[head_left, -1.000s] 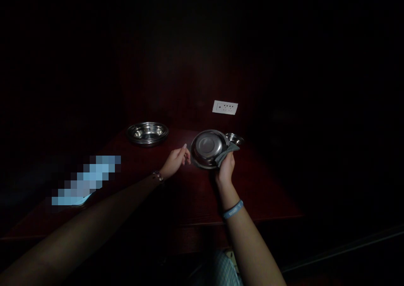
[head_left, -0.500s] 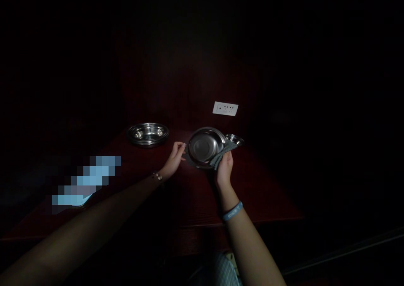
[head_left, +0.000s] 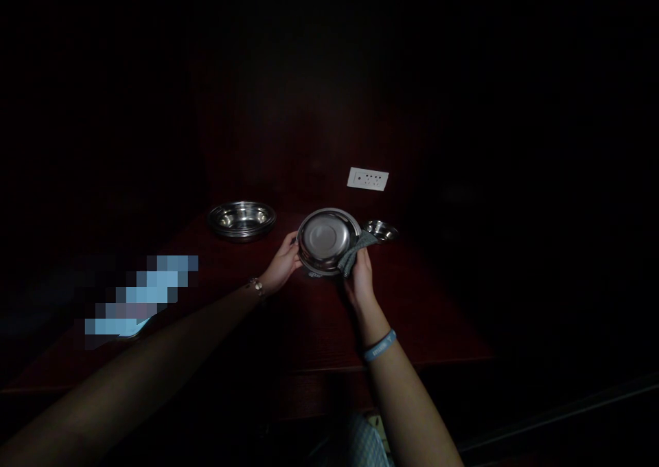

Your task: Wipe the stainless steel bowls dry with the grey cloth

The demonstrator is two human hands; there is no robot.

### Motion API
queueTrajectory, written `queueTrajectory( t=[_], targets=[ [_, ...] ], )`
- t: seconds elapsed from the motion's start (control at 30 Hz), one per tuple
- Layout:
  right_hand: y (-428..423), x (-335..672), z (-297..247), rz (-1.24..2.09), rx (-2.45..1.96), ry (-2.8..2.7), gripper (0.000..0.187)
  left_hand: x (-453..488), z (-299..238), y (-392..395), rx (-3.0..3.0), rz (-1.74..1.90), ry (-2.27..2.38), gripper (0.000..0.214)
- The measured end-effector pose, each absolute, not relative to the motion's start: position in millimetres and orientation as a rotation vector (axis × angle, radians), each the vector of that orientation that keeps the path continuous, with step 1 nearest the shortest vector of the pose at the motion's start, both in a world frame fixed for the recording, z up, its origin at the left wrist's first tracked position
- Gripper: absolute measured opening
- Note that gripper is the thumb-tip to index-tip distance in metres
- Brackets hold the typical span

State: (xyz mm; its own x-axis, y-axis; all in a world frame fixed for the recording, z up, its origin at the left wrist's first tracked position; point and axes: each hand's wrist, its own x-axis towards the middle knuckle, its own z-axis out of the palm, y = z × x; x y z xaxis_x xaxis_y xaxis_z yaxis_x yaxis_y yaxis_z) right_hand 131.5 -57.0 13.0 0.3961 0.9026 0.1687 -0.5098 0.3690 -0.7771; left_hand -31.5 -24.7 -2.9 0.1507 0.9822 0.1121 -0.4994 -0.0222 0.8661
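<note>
Held up over the table is a shiny stainless steel dish (head_left: pixel 325 239), tilted so that a broad round face with a central ring shows. My left hand (head_left: pixel 283 261) grips its left rim, fingers partly hidden behind it. On the right side, my right hand (head_left: pixel 362 275) is closed on the rim through a folded dark grey patterned cloth (head_left: pixel 356 253). A bit of cloth also peeks out below the dish. Just behind the cloth, a smaller steel bowl (head_left: pixel 382 230) rests on the table.
Several steel dishes sit stacked (head_left: pixel 241 220) at the back left of the dark red table (head_left: pixel 247 343). A pixelated light blue object (head_left: pixel 139 302) lies at the left. Above the table's back edge, a white socket panel (head_left: pixel 367 178) is set in the wall. Surroundings are very dark.
My left hand has closed on the dish's left rim. The dish has shifted slightly left and its tilt has changed. My right hand, still holding the cloth, moved a little left with it.
</note>
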Motion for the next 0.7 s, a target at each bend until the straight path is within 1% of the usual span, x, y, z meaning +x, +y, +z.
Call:
queueTrajectory(
  t=[0.17,0.33,0.43,0.5,0.63,0.7],
  targets=[
    [-54,134,6,1.000,-0.729,-0.720,0.027,-34,-3,-21,0.978,1.377,0.696,0.037],
    [-56,135,7,1.009,-0.776,-0.745,0.028,-39,1,-13,1.102,1.520,0.664,0.039],
    [-58,135,9,1.053,-0.779,-0.745,0.029,-42,1,-10,1.112,1.492,0.646,0.039],
    [-59,134,11,1.069,-0.789,-0.740,0.031,-42,0,-9,1.043,1.445,0.625,0.036],
    [-60,132,11,1.080,-0.834,-0.745,0.032,-43,-4,-6,0.859,1.368,0.625,0.019],
    [-60,132,10,1.094,-0.847,-0.763,0.032,-43,-5,-4,0.791,1.334,0.633,0.014]
  ],
)
